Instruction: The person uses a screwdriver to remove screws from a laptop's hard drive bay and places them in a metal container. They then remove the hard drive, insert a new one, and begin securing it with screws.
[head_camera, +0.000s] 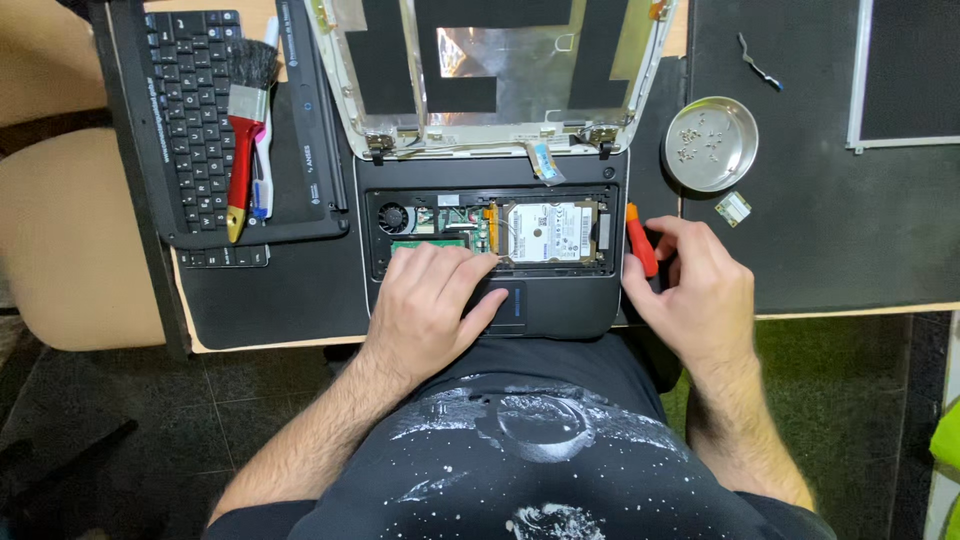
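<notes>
Gripping an orange-handled screwdriver (641, 240), the right hand (697, 290) rested beside the opened laptop base (590, 300), while the left hand (432, 300) lay flat and open-fingered on its green memory module (430, 241). Just right sat the silver hard drive (548, 232) with its white rectangular label, at the desk's front edge.

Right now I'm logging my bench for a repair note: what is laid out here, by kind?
Opened laptop: 1
Loose keyboard: 1
Brush: 1
Screwdriver: 1
Metal dish of screws: 1
Small card: 1
Screen panel: 1
Total: 7
</notes>
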